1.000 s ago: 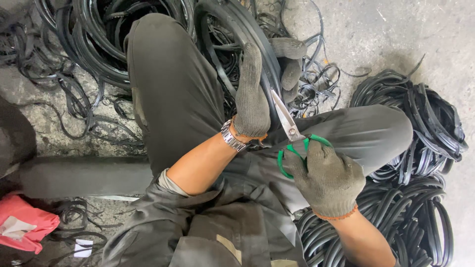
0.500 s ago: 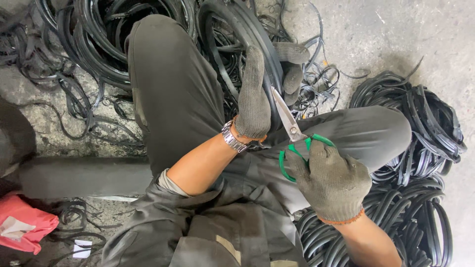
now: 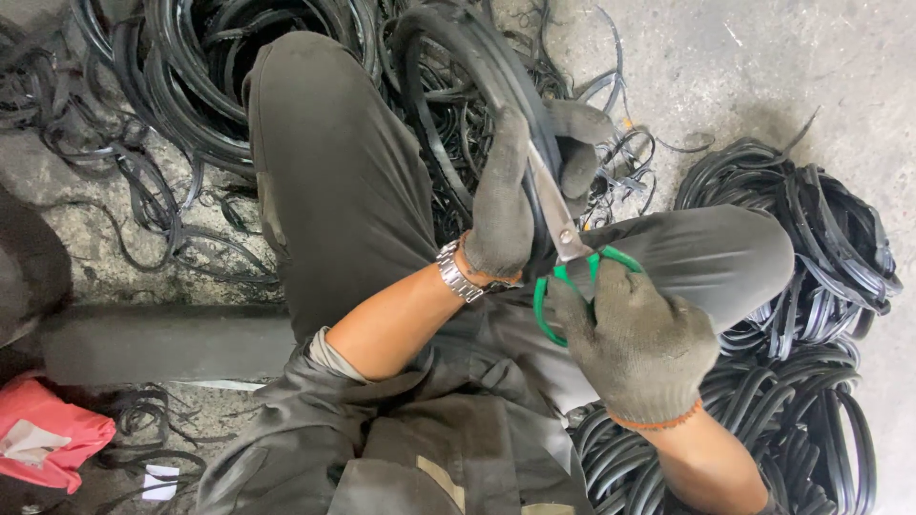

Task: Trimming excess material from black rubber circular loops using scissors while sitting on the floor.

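Two gloved hands work at one black rubber strip (image 3: 477, 57) that arcs over the person's lap, between the knees. The left hand (image 3: 501, 205), in a grey knit glove, is closed around the strip, fingers wrapped on one side and the thumb (image 3: 579, 143) pressing from the other. The right hand (image 3: 641, 345), gloved the same, grips a pair of scissors (image 3: 563, 234) by their green handles, fingers curled through the loops; the steel blades point up along the strip just beside the left palm and look nearly shut, though whether they touch the rubber cannot be told. A metal wristwatch (image 3: 456, 274) sits on the left wrist, below a bare forearm and a pushed-back sleeve. Dark grey trousers (image 3: 334, 181) cover both bent legs. Beyond the knees lies a tangled heap of black loops (image 3: 219, 57) on the concrete floor (image 3: 725, 57). To the right, neater coils (image 3: 811, 248) are stacked. A red bag (image 3: 48, 434) lies at the lower left.
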